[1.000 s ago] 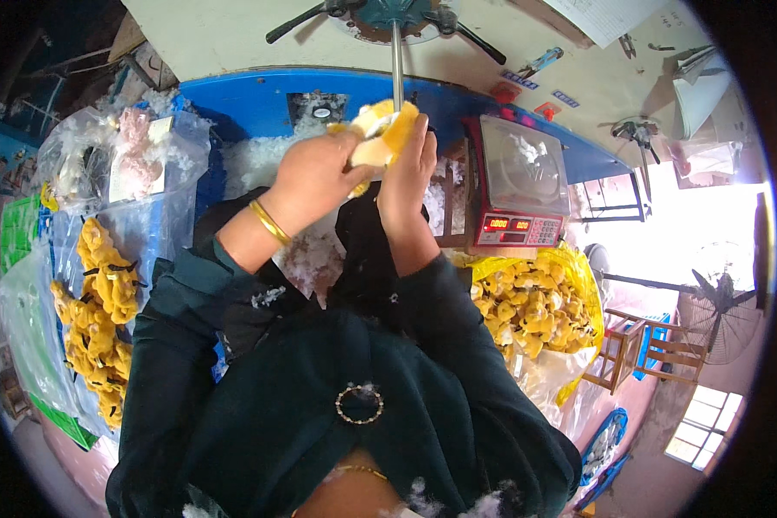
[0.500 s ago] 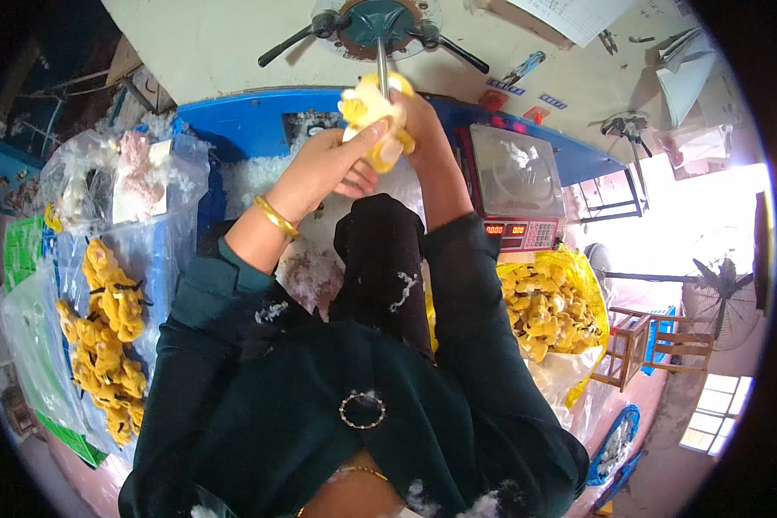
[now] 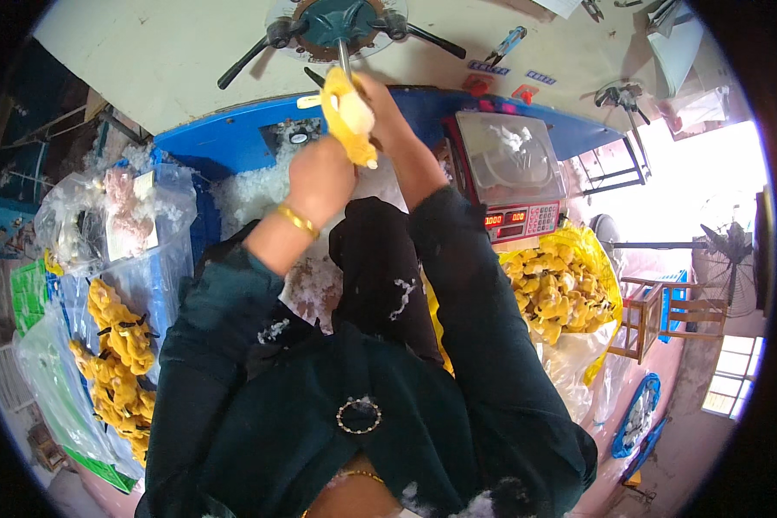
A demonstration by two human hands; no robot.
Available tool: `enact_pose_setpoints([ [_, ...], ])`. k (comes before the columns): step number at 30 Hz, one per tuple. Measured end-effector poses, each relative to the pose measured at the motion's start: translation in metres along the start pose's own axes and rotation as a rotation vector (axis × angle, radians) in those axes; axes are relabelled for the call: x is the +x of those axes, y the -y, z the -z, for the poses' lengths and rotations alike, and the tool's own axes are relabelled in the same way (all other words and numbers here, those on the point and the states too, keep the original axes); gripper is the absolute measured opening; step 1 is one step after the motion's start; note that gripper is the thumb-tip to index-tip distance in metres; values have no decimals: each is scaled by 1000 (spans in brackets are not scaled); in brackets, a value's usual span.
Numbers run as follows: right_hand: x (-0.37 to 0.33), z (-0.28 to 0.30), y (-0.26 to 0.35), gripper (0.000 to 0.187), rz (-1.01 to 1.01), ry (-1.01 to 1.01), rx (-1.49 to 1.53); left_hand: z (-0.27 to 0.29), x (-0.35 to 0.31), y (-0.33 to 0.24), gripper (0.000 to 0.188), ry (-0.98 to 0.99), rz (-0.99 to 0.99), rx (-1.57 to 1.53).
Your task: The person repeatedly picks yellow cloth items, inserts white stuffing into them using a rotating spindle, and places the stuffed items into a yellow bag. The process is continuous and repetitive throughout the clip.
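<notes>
A yellow plush toy skin with a pale belly patch sits at the end of a metal tube, which sticks out of the filling machine at the top. My right hand is closed round the toy's right side, close to the tube. Against its lower left edge my left hand, with a gold bangle on the wrist, is closed on the toy; motion blurs it and its fingers are mostly hidden. Two black handles stick out from either side of the machine.
A red scale stands right of my arms, above a yellow bag of plush pieces. More yellow plush toys lie on plastic at the left. White stuffing is piled below the blue edge. Pliers lie on the machine's panel.
The toy has turned to hang more upright on the tube. My left hand has rolled over, now showing its back. The whole view has shifted slightly.
</notes>
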State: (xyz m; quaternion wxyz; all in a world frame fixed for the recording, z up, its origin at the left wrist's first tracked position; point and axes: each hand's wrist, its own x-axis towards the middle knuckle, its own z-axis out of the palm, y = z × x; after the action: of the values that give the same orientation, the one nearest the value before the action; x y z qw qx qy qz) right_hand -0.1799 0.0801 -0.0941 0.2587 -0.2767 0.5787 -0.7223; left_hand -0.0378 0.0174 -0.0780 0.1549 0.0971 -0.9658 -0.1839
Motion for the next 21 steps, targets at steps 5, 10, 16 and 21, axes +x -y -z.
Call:
enact_pose_setpoints([
  [5,9,-3,0,19,158,-40,-98,-3,22,9,16,30,3,17],
  [10,-37,-14,13,22,-53,-176,-87,22,-23,-9,18,195,29,-216],
  [16,0,-7,23,29,-71,-278,-331,53,-9,-13,21,573,738,-1755],
  [21,56,17,-8,27,-11,-390,-401,48,25,-21,19,585,740,-1731],
])
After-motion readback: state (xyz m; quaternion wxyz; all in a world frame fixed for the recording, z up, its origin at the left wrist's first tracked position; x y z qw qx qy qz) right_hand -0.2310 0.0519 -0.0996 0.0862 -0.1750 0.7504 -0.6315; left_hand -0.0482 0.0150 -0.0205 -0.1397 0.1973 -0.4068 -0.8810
